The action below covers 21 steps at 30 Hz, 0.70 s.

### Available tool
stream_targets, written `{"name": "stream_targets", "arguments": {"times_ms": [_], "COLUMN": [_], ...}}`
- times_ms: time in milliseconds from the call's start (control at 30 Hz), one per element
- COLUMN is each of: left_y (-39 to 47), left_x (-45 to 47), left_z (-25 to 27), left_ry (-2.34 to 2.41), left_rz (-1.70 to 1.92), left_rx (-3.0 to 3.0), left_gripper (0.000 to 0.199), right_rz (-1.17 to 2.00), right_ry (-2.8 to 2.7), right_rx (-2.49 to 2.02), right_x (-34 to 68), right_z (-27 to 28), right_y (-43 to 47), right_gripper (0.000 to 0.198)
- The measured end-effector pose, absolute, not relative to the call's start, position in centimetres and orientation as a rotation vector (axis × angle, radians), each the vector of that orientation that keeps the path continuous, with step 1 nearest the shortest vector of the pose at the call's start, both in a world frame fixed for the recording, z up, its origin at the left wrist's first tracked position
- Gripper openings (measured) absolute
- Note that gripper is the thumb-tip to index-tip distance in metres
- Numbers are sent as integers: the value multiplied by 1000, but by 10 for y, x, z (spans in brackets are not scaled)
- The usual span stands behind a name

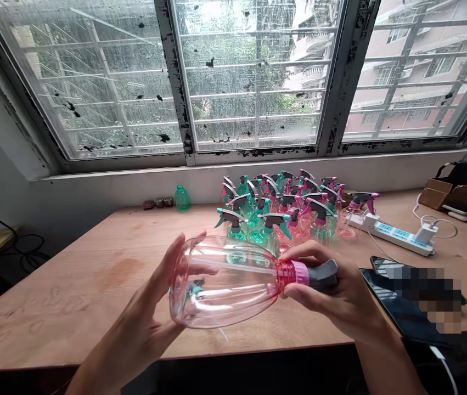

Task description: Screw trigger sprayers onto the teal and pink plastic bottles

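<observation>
A clear pink spray bottle (225, 296) lies sideways in the air above the table's front part, its base to the left. My left hand (151, 312) cups the base, with the thumb below and fingers behind. The fingers of my right hand (327, 285) close around the neck, at the pink collar (300, 273) and dark grey spray head (324, 275). A thin dip tube runs inside the bottle. Seen through its wall is a teal and dark spray head (195, 288) on the table, and a white tube end (223, 333) shows below.
Behind my hands stand many green and pink spray bottles (274, 211) in a cluster. A headless green bottle (182, 198) is by the wall. To the right are a power strip (401, 236), phone (385, 269), tablet (385, 302) and brown box (443, 186). The table (72, 285) ends in front.
</observation>
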State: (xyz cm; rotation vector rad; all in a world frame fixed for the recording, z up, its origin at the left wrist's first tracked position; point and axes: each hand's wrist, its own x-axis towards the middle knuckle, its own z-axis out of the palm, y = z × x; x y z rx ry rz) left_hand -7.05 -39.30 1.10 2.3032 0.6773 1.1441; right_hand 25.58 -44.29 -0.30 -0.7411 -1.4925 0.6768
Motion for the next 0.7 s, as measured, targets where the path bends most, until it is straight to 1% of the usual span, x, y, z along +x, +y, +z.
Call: {"name": "stream_targets", "arguments": {"times_ms": [133,300,433,500,633,700], "left_y": [-393,-393,-394,-394,-394,-394], "left_x": [-69,-71,-68,-68,-69,-70], "left_z": [10,12,12,11,10,11], "left_ry": [652,690,613,593,618,632], "left_rz": [1144,1103,1159,1157,1099,1075], "left_rx": [2220,2259,2324,2313,2239,2227], "left_gripper": [116,104,99,103,119,112], "right_rz": [644,661,680,656,594,590], "right_ry": [-1522,-1474,-1414,-1419,-1521,-1558], "right_rx": [-740,-754,-800,-803,-763,-746], "right_x": [257,255,253,253,257,259], "right_z": [-3,-2,-1,-1,-2,-3], "right_y": [-441,-442,-444,-445,-443,-442], "right_gripper": [26,25,25,26,28,28]}}
